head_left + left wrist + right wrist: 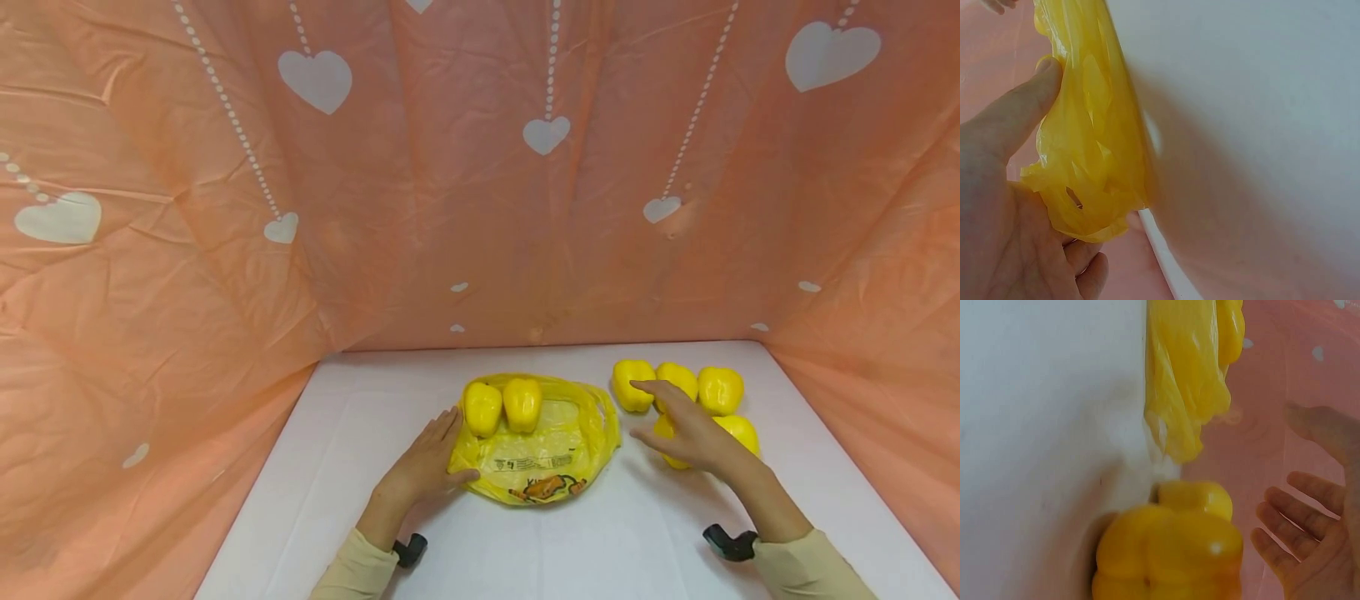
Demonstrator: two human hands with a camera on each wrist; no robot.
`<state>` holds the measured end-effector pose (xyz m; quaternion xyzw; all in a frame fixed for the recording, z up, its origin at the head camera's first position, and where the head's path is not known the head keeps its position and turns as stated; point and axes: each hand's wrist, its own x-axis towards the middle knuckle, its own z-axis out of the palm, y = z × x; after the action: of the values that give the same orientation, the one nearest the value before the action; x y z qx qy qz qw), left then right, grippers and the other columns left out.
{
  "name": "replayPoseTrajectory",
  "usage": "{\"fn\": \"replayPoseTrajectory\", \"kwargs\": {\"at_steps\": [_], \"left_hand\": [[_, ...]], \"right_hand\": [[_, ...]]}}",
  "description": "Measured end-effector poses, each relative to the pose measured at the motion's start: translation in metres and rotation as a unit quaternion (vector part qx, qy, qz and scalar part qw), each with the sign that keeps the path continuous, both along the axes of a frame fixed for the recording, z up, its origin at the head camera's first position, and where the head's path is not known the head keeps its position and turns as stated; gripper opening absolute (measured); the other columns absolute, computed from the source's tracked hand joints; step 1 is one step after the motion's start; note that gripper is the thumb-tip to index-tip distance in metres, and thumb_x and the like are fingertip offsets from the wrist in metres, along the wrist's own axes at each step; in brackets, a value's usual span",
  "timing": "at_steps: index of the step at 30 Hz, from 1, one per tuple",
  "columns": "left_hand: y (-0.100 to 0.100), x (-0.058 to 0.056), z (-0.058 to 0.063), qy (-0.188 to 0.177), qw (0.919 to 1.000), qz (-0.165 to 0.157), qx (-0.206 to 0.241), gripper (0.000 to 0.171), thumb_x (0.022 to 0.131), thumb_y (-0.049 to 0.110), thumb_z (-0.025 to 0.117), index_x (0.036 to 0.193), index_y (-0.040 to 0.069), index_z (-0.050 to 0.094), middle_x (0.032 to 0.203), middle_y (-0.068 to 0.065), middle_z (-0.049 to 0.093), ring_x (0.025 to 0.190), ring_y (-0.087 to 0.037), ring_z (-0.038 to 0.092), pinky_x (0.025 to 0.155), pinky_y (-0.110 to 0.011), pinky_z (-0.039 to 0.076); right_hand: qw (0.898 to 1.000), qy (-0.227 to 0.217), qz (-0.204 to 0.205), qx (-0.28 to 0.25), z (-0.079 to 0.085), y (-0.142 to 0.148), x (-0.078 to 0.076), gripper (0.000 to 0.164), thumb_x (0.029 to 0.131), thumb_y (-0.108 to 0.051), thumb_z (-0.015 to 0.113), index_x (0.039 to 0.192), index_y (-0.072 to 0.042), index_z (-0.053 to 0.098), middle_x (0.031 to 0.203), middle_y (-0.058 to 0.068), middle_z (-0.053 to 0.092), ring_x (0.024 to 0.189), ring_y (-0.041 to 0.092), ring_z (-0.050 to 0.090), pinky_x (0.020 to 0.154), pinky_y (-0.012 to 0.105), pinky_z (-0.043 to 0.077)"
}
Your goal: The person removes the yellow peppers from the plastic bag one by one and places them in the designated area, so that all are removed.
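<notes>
A yellow plastic bag (525, 446) with dark and orange print lies on the white table. Two yellow bell peppers, the left pepper (482, 409) and the right pepper (522, 405), sit side by side on its far left part. My left hand (427, 458) touches the bag's left edge, fingers straight and thumb on the plastic; the left wrist view shows this thumb (1038, 87) against the crumpled bag. Over the group of yellow bell peppers (722, 392) on the right hovers my right hand (693, 429), thumb and fingers spread with nothing between them, partly hiding the near ones.
Behind the table (337, 417) and along both sides hangs an orange-pink sheet (480, 233) with white hearts. The grouped peppers stand close together near the far right corner. Black wrist mounts, one by the left sleeve (411, 550), sit on both forearms.
</notes>
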<state>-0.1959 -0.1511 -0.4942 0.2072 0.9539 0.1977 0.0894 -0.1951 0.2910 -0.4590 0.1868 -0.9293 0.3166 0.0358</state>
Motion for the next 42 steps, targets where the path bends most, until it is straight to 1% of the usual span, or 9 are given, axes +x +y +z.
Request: {"fn": "replayPoseTrajectory", "kwargs": {"at_steps": [2,6,10,13,24,29,31,36,42], "left_hand": [[0.0,0.0,0.0,0.0,1.0,0.0,-0.001,0.102,0.098,0.045,0.078,0.168,-0.006,0.023,0.177,-0.022,0.018,0.165,-0.036,0.017,0.136,-0.05,0.017],[0.0,0.0,0.001,0.005,1.0,-0.006,0.001,0.101,0.099,0.044,0.078,0.167,-0.007,0.024,0.177,-0.023,0.019,0.165,-0.037,0.017,0.135,-0.051,0.017],[-0.001,0.0,0.002,0.007,0.9999,-0.008,0.001,0.101,0.099,0.044,0.077,0.167,-0.008,0.023,0.176,-0.024,0.019,0.164,-0.038,0.018,0.135,-0.051,0.017],[-0.001,0.0,0.001,0.006,0.9999,-0.008,0.0,0.101,0.099,0.045,0.077,0.167,-0.008,0.023,0.176,-0.024,0.019,0.164,-0.038,0.018,0.135,-0.051,0.017],[-0.002,0.001,0.0,0.011,0.9999,-0.006,-0.004,0.102,0.098,0.046,0.078,0.167,-0.008,0.024,0.176,-0.024,0.021,0.164,-0.037,0.019,0.135,-0.051,0.019],[-0.002,0.001,0.0,0.01,0.9999,-0.004,-0.007,0.102,0.098,0.046,0.078,0.167,-0.008,0.024,0.176,-0.023,0.021,0.164,-0.037,0.019,0.135,-0.051,0.019],[-0.002,0.0,0.0,0.008,0.9999,-0.001,-0.012,0.102,0.098,0.046,0.078,0.167,-0.007,0.024,0.177,-0.022,0.02,0.165,-0.036,0.019,0.135,-0.05,0.018],[-0.002,0.0,0.001,0.004,0.9999,0.001,-0.015,0.102,0.098,0.046,0.077,0.167,-0.007,0.025,0.177,-0.023,0.02,0.164,-0.037,0.019,0.135,-0.051,0.018],[-0.003,-0.001,0.001,0.003,0.9999,0.001,-0.016,0.102,0.098,0.047,0.077,0.168,-0.006,0.024,0.177,-0.022,0.019,0.164,-0.037,0.019,0.135,-0.052,0.018]], "right_hand": [[1.0,0.007,0.006,-0.003,-0.001,-0.005,-0.001,0.076,0.097,-0.032,0.082,0.156,0.001,0.047,0.155,0.031,0.049,0.137,0.054,0.05,0.112,0.075,0.044],[0.999,0.019,0.02,-0.019,-0.004,-0.015,-0.004,0.076,0.097,-0.028,0.083,0.157,0.001,0.047,0.156,0.028,0.05,0.143,0.054,0.045,0.114,0.077,0.039],[0.998,0.034,0.039,-0.034,-0.009,-0.022,-0.008,0.075,0.095,-0.023,0.084,0.157,0.001,0.047,0.157,0.027,0.05,0.143,0.052,0.046,0.114,0.075,0.041],[0.998,0.038,0.046,-0.037,-0.011,-0.028,-0.011,0.075,0.095,-0.022,0.084,0.156,0.001,0.047,0.156,0.027,0.051,0.142,0.051,0.047,0.114,0.075,0.042],[0.996,0.061,0.048,-0.033,-0.017,-0.054,-0.019,0.076,0.093,-0.025,0.086,0.154,0.002,0.05,0.151,0.025,0.057,0.141,0.05,0.051,0.116,0.073,0.042],[0.998,0.037,0.039,-0.034,-0.019,-0.065,-0.023,0.078,0.093,-0.028,0.086,0.157,-0.003,0.049,0.153,0.022,0.056,0.142,0.047,0.052,0.116,0.07,0.045],[0.998,0.033,0.04,-0.037,-0.02,-0.069,-0.024,0.078,0.093,-0.028,0.086,0.157,-0.003,0.049,0.154,0.022,0.055,0.141,0.047,0.053,0.115,0.069,0.046],[0.996,0.049,0.054,-0.044,-0.022,-0.079,-0.027,0.077,0.094,-0.029,0.086,0.155,0.001,0.05,0.15,0.024,0.057,0.136,0.047,0.056,0.112,0.07,0.048],[0.996,0.035,0.061,-0.048,-0.024,-0.091,-0.032,0.078,0.093,-0.028,0.086,0.155,0.003,0.05,0.149,0.023,0.058,0.133,0.044,0.058,0.113,0.065,0.05]]}}
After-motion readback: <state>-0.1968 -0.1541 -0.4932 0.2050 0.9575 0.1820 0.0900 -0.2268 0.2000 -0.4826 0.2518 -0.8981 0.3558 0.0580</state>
